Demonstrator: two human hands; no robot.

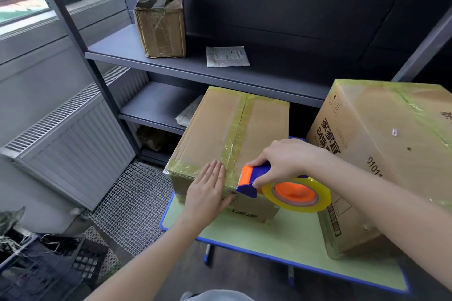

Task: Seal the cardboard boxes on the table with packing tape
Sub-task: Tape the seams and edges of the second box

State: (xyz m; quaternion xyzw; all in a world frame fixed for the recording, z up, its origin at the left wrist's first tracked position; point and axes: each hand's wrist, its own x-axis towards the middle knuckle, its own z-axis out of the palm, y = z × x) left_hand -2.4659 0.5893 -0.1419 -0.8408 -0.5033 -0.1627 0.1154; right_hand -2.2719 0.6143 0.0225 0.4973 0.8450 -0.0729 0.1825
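Left hand [209, 189]: flat, fingers straight, pressing the near top edge of the smaller box [230, 144], just beside its centre tape seam.
Right hand [286, 160]: curled round the tape dispenser [259, 179]; serrated edge meets the box's near top corner.
Tape roll [297, 194]: clear, on an orange hub, overhanging the green table [281, 239].
Larger box [381, 154]: right on the table, already taped.
Shelf [195, 63]: small wrapped box [160, 27], white packet [227, 56].
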